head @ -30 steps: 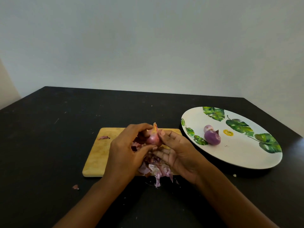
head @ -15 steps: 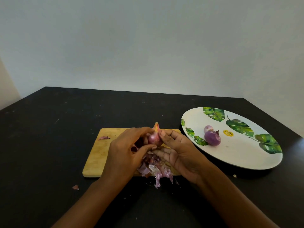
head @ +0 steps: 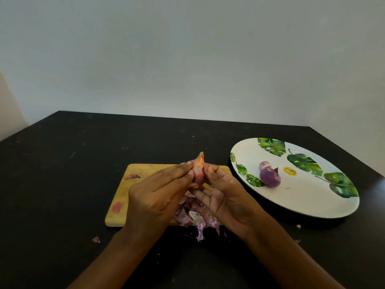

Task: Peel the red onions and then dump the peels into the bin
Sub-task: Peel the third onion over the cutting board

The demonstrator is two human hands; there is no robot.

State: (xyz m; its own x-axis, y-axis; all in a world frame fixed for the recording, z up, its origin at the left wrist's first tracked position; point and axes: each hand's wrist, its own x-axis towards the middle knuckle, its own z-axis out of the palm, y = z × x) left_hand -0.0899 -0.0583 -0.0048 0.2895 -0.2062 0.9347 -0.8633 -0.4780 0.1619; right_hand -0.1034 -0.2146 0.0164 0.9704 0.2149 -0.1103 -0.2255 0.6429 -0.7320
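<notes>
both hands (head: 187, 190) pinching red onion (head: 199, 170) (tip upward), above cutting board (head: 133, 190)

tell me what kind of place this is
Probably a home kitchen or dining spot: a wooden cutting board strewn with onion peels on a dark table, and a leaf-patterned plate holding peeled onions.

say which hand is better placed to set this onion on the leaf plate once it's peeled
Right, probably. The right hand pinches the small pinkish-red onion and sits on the side of the round white leaf-print plate; the left hand, also pinching it, would have to reach across.
</notes>
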